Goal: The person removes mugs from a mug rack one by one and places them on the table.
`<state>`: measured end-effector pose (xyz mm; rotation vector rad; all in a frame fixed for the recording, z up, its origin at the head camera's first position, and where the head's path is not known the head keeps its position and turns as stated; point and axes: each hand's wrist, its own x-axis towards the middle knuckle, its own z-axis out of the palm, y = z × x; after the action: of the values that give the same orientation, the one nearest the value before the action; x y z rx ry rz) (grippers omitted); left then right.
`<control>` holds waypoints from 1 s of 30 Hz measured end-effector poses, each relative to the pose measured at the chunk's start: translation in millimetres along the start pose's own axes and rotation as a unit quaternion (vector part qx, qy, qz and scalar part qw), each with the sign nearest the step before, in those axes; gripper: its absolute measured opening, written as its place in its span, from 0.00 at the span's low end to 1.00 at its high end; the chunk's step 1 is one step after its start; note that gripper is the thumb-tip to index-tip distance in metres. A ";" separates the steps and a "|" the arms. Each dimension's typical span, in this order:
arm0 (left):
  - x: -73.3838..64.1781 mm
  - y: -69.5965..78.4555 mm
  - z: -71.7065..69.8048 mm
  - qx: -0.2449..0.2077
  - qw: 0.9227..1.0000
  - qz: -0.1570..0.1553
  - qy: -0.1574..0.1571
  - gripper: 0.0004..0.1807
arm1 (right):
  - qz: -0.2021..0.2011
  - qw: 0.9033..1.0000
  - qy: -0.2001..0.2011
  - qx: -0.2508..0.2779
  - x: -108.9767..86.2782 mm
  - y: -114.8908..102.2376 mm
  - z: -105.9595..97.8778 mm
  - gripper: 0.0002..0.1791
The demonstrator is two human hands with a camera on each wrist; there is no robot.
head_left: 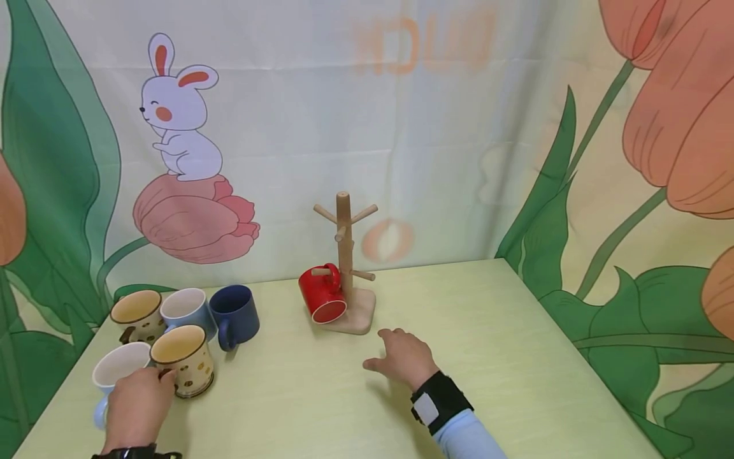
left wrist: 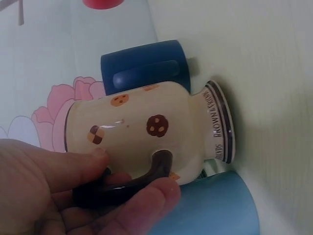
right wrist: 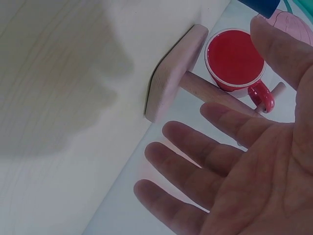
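Note:
My left hand [head_left: 139,408] grips the dark brown handle [left wrist: 129,188] of a cream mug [head_left: 185,363] with cookie prints. In the left wrist view, the thumb and fingers pinch that handle, and the mug's banded foot shows at the right. Nearest to my right hand [head_left: 404,358] is a wooden mug tree [head_left: 346,255]; the hand hovers in front of its base, fingers spread and holding nothing. A red mug [head_left: 321,296] hangs by its handle from a lower left peg, its mouth tipped down. In the right wrist view, the red mug [right wrist: 235,58] shows beyond the fingers.
Around the held mug stand a dark blue mug [head_left: 235,315], a blue-and-white mug [head_left: 189,309], a second cream mug [head_left: 137,312] and a light blue mug [head_left: 117,366]. A printed cloth backdrop [head_left: 321,115] rises behind the pale table [head_left: 516,370].

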<state>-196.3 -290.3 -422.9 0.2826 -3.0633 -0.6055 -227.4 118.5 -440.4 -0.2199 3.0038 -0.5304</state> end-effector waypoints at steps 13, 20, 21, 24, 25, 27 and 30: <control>4.6 -3.5 13.4 -0.011 0.999 0.008 0.049 0.19 | -0.001 1.000 0.001 -0.003 -1.0 3.0 2.3 0.38; 3.7 0.6 9.2 -0.004 0.999 0.003 0.035 0.24 | -0.003 1.000 0.000 0.005 -3.4 2.2 2.1 0.37; 2.6 1.5 8.3 -0.005 0.999 -0.004 0.034 0.26 | -0.003 1.000 0.000 0.005 -3.6 2.2 2.2 0.37; 0.2 6.0 5.8 -0.016 0.999 -0.031 0.042 0.28 | -0.003 1.000 0.000 0.006 -4.3 2.3 1.8 0.37; -0.3 7.8 5.0 -0.016 0.998 -0.041 0.045 0.29 | -0.004 1.000 0.001 0.007 -4.3 2.5 1.8 0.37; 0.1 11.5 3.0 -0.017 0.997 -0.060 0.046 0.30 | -0.005 1.000 0.001 0.007 -4.4 2.8 1.7 0.37; 0.8 17.2 0.7 -0.006 0.996 -0.054 0.068 0.32 | -0.007 1.000 0.002 0.007 -3.8 3.9 2.5 0.37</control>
<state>-200.1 -274.6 -417.1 0.4704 -2.9280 -0.5810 -223.8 121.8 -443.9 -0.2405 3.0041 -0.5554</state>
